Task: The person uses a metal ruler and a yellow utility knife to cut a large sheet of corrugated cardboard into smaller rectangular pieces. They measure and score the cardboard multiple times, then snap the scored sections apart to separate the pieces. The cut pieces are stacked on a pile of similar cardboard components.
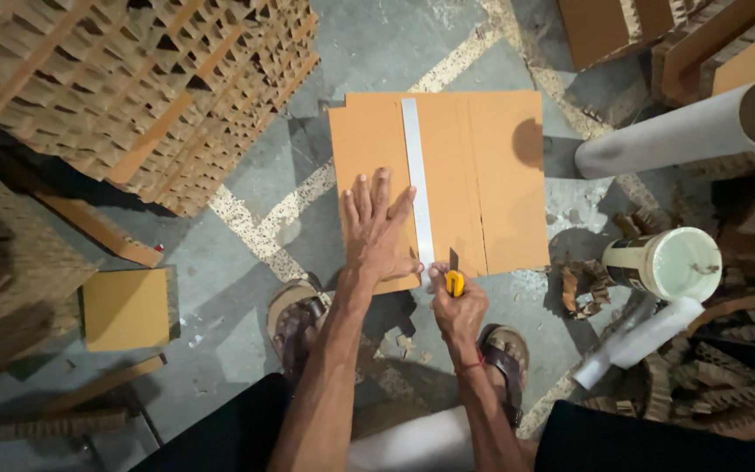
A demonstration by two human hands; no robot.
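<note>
A brown cardboard sheet [491,166] lies flat on the concrete floor in front of me. A long metal ruler [416,166] runs down it from the far edge to the near edge. My left hand [379,225] presses flat on the cardboard, fingers spread, its thumb against the ruler's left side. My right hand [456,301] grips a yellow utility knife [453,278], whose blade touches the cardboard at the ruler's near end, on its right side. Both of my sandalled feet sit just below the sheet.
A tall stack of honeycomb cardboard [141,79] fills the upper left. A small yellow-brown board [126,308] lies at left. A white cardboard tube [683,131], a white bucket [666,262] and cardboard scraps [709,367] crowd the right.
</note>
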